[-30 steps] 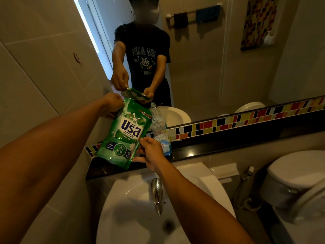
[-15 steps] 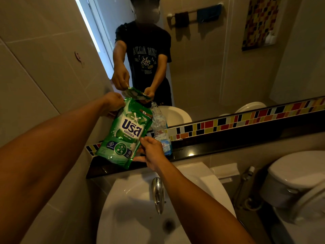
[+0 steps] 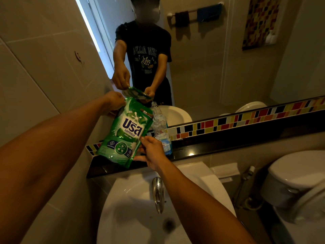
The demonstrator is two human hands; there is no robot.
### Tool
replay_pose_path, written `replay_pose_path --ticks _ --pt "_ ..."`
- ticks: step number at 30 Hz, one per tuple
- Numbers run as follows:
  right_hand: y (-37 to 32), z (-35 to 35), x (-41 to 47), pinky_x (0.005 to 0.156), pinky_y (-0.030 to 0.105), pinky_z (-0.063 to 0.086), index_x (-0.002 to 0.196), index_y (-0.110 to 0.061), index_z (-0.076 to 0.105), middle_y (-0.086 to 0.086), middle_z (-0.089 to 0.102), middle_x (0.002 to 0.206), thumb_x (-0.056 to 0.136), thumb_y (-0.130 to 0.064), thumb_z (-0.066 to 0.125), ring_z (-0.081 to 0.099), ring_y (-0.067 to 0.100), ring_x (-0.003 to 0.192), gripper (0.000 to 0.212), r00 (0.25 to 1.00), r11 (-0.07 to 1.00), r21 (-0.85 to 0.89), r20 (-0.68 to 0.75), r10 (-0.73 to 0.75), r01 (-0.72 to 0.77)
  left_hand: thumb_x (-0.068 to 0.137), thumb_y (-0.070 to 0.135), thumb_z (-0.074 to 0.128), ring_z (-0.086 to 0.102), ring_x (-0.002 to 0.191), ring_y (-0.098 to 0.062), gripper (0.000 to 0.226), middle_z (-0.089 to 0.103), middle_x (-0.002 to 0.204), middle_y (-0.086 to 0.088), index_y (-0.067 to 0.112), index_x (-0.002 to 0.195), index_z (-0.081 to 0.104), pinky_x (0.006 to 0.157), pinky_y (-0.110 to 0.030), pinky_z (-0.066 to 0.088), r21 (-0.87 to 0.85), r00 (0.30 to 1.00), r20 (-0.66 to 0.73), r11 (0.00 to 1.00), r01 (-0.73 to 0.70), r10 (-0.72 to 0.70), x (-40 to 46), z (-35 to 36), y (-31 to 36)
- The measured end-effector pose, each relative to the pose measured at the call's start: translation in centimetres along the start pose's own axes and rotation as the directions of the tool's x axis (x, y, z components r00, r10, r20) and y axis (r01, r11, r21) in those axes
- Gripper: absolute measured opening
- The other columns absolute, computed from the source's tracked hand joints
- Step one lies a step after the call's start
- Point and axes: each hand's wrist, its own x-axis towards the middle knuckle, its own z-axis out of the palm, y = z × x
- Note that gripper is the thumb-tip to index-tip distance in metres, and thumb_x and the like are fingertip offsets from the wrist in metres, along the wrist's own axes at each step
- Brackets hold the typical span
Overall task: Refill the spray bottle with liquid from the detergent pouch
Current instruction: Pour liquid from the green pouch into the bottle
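Note:
A green detergent pouch hangs tilted above the black ledge, its upper right corner leaning against the neck of a clear plastic bottle. The bottle stands upright on the ledge, open at the top, with blue liquid low inside. My left hand grips the pouch's top left corner. My right hand pinches the pouch's lower right edge, just in front of the bottle. The pouch hides the bottle's left side.
The black ledge runs below a mirror with a coloured tile strip. A white sink with a chrome tap lies below my arms. A toilet and a spray hose stand at the right.

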Motion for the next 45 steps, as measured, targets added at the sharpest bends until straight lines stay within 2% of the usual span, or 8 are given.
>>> replay_pose_path --ticks 12,18,25,28,31,37,41,45 --pt "0.28 -0.09 0.50 0.059 0.040 0.065 0.105 -0.012 0.064 0.013 0.074 0.109 0.106 -0.023 0.055 0.074 0.029 0.099 0.014 1.000 1.000 -0.010 -0.006 0.006 -0.006 0.103 0.019 0.047 0.059 0.078 -0.025 0.015 0.059 0.091 -0.012 0.016 0.089 0.050 0.059 -0.035 0.047 0.008 1.000 0.008 1.000 0.001 -0.001 0.15 -0.01 0.01" --pt "0.14 -0.11 0.24 0.057 0.038 0.064 0.103 -0.012 0.065 0.008 0.075 0.100 0.107 -0.021 0.054 0.075 0.022 0.087 0.014 1.000 1.000 0.003 0.006 -0.001 0.001 0.103 0.019 0.047 0.060 0.080 -0.026 0.013 0.060 0.094 -0.014 0.015 0.091 0.051 0.059 -0.036 0.047 0.009 1.000 0.006 1.000 0.001 -0.001 0.25 -0.17 -0.06" --pt "0.29 -0.20 0.36 0.058 0.038 0.064 0.107 -0.013 0.065 0.016 0.073 0.116 0.106 -0.022 0.054 0.073 0.028 0.099 0.014 1.000 1.000 -0.011 0.004 -0.005 0.005 0.104 0.020 0.047 0.060 0.078 -0.026 0.012 0.060 0.093 -0.014 0.015 0.093 0.051 0.058 -0.035 0.047 0.007 1.000 0.004 1.000 0.000 0.000 0.18 -0.02 -0.04" --pt "0.32 -0.13 0.39 0.062 0.042 0.065 0.105 -0.012 0.064 0.020 0.072 0.121 0.106 -0.021 0.055 0.073 0.029 0.101 0.013 1.000 1.000 -0.005 0.003 -0.001 0.001 0.103 0.019 0.047 0.060 0.079 -0.027 0.012 0.060 0.095 -0.015 0.014 0.094 0.051 0.059 -0.036 0.048 0.015 1.000 0.009 1.000 -0.004 0.004 0.26 -0.05 -0.09" --pt "0.25 -0.04 0.36 0.064 0.045 0.066 0.103 -0.012 0.063 0.017 0.073 0.114 0.106 -0.021 0.056 0.074 0.028 0.098 0.012 1.000 1.000 -0.004 0.001 0.003 -0.003 0.103 0.019 0.048 0.060 0.081 -0.028 0.010 0.060 0.099 -0.016 0.013 0.096 0.051 0.060 -0.037 0.049 0.024 1.000 0.010 1.000 0.001 -0.001 0.38 -0.14 -0.17" --pt "-0.12 -0.02 0.02 0.057 0.039 0.065 0.103 -0.011 0.062 0.009 0.073 0.098 0.106 -0.019 0.055 0.073 0.020 0.085 0.011 1.000 1.000 -0.002 -0.004 0.003 -0.003 0.103 0.020 0.048 0.061 0.084 -0.030 0.012 0.061 0.104 -0.019 0.015 0.093 0.051 0.060 -0.037 0.049 0.029 1.000 0.008 1.000 -0.003 0.003 0.58 -0.27 -0.24" --pt "-0.20 -0.09 -0.11 0.057 0.037 0.064 0.103 -0.012 0.063 0.006 0.073 0.096 0.106 -0.020 0.055 0.074 0.017 0.081 0.012 1.000 1.000 -0.015 -0.005 0.001 -0.001 0.103 0.020 0.049 0.061 0.086 -0.031 0.012 0.061 0.107 -0.019 0.016 0.091 0.051 0.060 -0.037 0.050 0.024 1.000 0.006 1.000 -0.002 0.001 0.67 -0.21 -0.24" --pt "-0.06 -0.10 0.04 0.058 0.038 0.064 0.107 -0.011 0.063 0.009 0.074 0.102 0.106 -0.021 0.055 0.074 0.019 0.085 0.013 1.000 1.000 -0.013 -0.003 -0.002 0.002 0.103 0.021 0.048 0.061 0.083 -0.029 0.013 0.061 0.104 -0.018 0.015 0.091 0.051 0.060 -0.037 0.049 0.021 1.000 0.006 1.000 -0.004 0.003 0.68 -0.17 -0.20"
